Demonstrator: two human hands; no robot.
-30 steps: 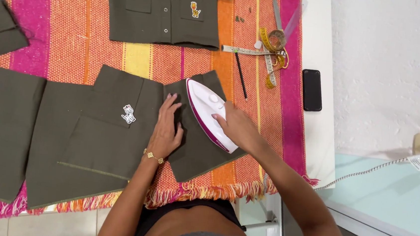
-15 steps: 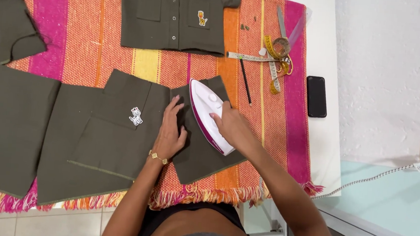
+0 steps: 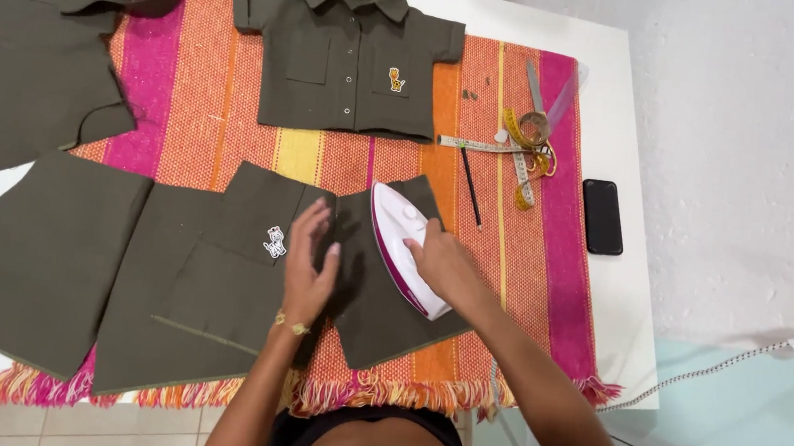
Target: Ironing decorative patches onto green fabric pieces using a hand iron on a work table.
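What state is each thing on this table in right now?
Iron: soleplate down on the fabric, gripped by right hand.
Dark green fabric piece: flat, held down by left hand.
Small shirt: laid flat, buttoned.
Measuring tape: loose, tangled.
Phone: screen dark.
Pencil: lying flat.

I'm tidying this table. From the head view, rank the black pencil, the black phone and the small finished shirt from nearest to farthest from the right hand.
From the right hand on the iron:
1. Black pencil, just above it.
2. Black phone, to the right by the table edge.
3. Small finished shirt, at the far top.
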